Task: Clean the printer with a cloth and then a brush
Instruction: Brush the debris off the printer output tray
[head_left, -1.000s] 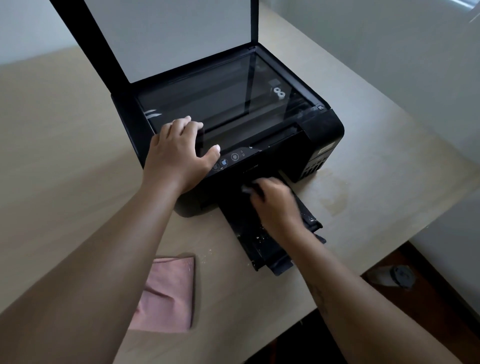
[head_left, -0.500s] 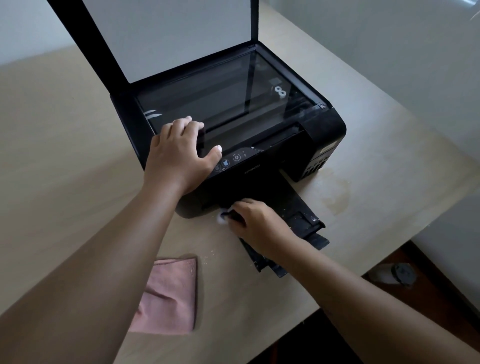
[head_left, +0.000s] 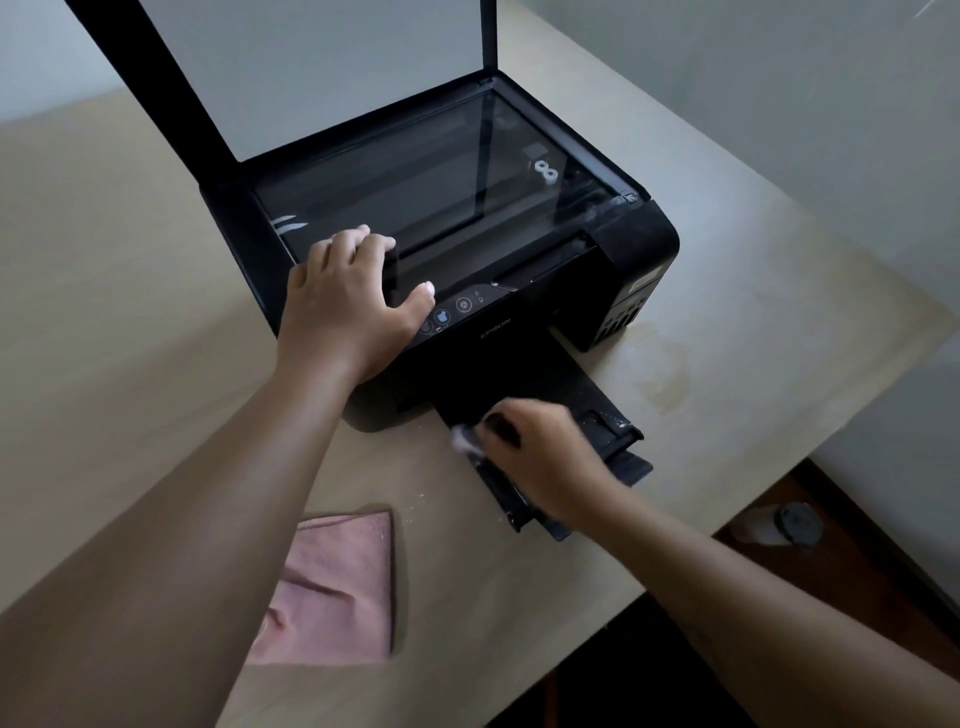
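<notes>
A black printer (head_left: 639, 244) stands on the table with its scanner lid (head_left: 311, 67) raised and its output tray (head_left: 608, 431) pulled out at the front. My left hand (head_left: 348, 306) lies flat on the printer's front left corner, beside the control buttons. My right hand (head_left: 540, 457) is closed on a small brush (head_left: 465, 439), whose pale bristles are blurred at the tray's left edge. Near the table's front edge, left of the tray, lies a folded pink cloth (head_left: 337, 587).
The beige table (head_left: 114, 291) has a pale stain (head_left: 660, 374) to the right of the printer and small crumbs (head_left: 415, 501) beside the cloth. A white and grey object (head_left: 779, 525) sits on the floor at the lower right. A wall rises behind.
My right hand swept the brush from the tray's inner end out to its left edge, and has now come slightly back onto the tray. My left hand stayed put.
</notes>
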